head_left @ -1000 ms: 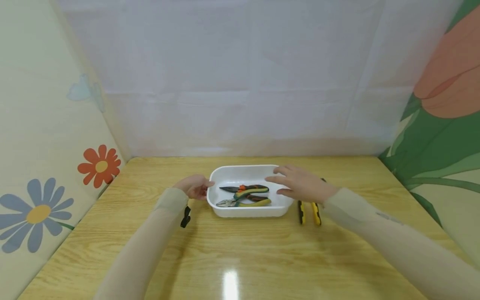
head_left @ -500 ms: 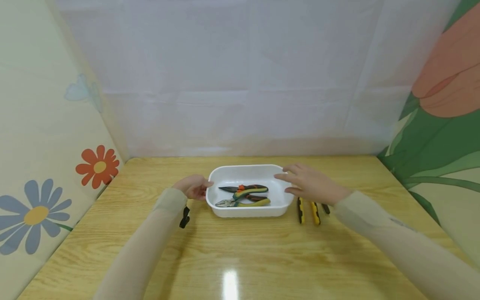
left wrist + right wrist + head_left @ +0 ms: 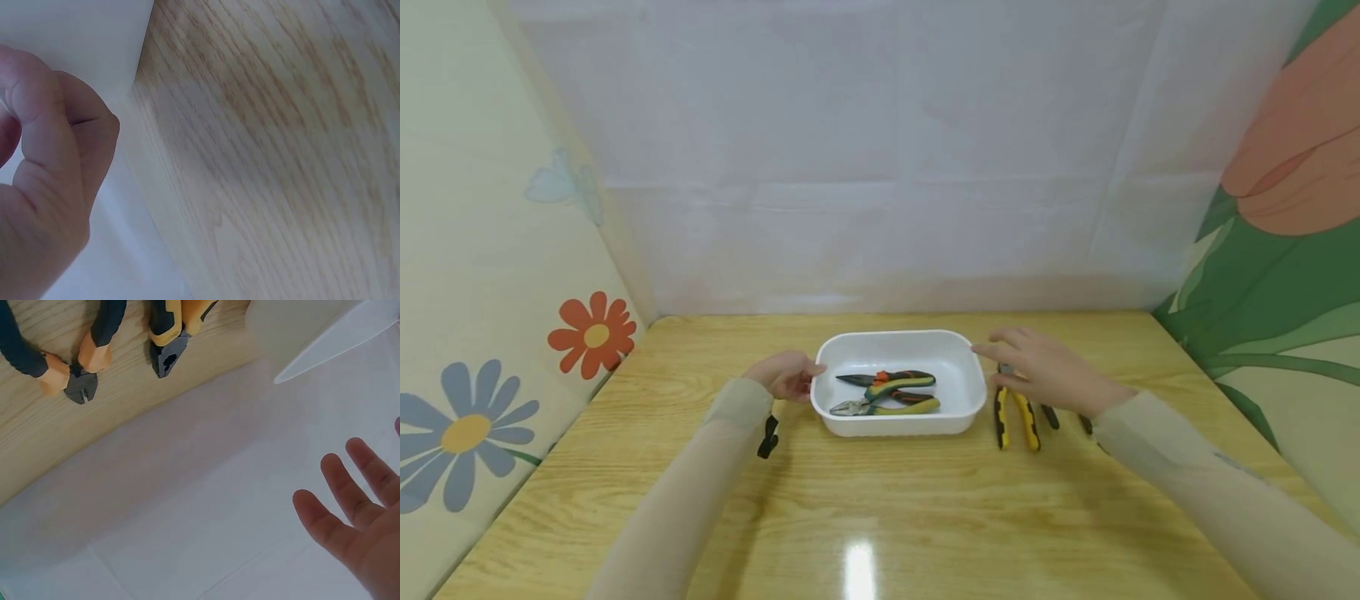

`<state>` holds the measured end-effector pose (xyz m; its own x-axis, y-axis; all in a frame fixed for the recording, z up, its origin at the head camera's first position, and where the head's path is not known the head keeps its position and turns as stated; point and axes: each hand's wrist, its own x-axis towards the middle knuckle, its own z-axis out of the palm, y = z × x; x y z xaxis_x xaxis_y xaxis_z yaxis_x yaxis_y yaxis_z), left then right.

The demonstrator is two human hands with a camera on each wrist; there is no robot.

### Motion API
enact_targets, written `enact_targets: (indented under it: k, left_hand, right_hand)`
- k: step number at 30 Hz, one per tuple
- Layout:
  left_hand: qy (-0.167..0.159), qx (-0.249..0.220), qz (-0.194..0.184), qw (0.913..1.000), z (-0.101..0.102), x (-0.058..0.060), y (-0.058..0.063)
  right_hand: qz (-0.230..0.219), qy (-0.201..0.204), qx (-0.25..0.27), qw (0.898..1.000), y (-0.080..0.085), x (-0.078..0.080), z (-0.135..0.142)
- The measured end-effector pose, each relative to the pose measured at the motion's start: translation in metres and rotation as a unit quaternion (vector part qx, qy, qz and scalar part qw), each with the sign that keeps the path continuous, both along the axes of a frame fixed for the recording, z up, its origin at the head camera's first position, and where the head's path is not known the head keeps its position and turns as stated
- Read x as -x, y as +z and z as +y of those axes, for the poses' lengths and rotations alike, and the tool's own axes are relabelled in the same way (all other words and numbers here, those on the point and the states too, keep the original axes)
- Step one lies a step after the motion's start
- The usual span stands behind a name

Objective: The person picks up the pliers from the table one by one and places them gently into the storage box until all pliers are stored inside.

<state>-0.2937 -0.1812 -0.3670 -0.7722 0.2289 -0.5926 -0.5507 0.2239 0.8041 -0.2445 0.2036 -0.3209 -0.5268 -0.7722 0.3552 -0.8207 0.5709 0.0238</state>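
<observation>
In the head view, a white rectangular tray (image 3: pixel 895 425) sits mid-table. Inside it are green-and-yellow combination pliers (image 3: pixel 906 407) and, partly beneath them, black-and-red long-nose pliers (image 3: pixel 857 379). My left hand (image 3: pixel 786 375) grips the tray's left wall, thumb over the rim; the left wrist view shows its bent fingers (image 3: pixel 94 125) against the white side. My right hand (image 3: pixel 1045 371), fingers spread and holding nothing, hovers beside the tray's right end. Below it lie yellow-and-black pliers (image 3: pixel 1030 421) and black-and-orange diagonal cutters (image 3: pixel 81 381), the cutters mostly hidden by the hand in the head view.
The wooden table (image 3: pixel 925 517) runs back to a white cloth backdrop (image 3: pixel 895 167). Flower-printed panels stand along the left (image 3: pixel 475 250) and right sides. A black strap end (image 3: pixel 768 437) hangs by my left wrist.
My right hand has moved right, from over the tray's right end to beyond its rim, uncovering more of the pliers on the table. My left hand has kept its grip on the tray.
</observation>
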Motion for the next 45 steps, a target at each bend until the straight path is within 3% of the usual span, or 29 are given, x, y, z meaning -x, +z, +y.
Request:
enact_targets:
  k: [14, 23, 34, 40, 45]
  left_hand:
    - [0.003, 0.004, 0.007, 1.0, -0.001, -0.001, -0.001]
    - [0.002, -0.004, 0.011, 0.9999, -0.001, 0.0, -0.003]
    - [0.0, -0.004, 0.008, 1.0, -0.001, -0.002, -0.002]
    - [-0.001, -0.005, 0.01, 0.9999, 0.0, -0.002, -0.002]
    - [0.005, -0.002, 0.01, 0.9999, 0.0, -0.002, -0.002]
  right_hand:
    - [-0.033, -0.076, -0.018, 0.996, 0.008, -0.013, 0.015]
    - [-0.044, -0.133, -0.016, 0.99, 0.004, -0.021, 0.026]
    - [0.018, -0.148, 0.032, 0.988, -0.012, -0.024, 0.036]
    - [-0.034, -0.215, 0.009, 0.976, -0.017, -0.03, 0.038]
    - [-0.066, -0.24, 0.005, 0.968, -0.025, -0.032, 0.04]
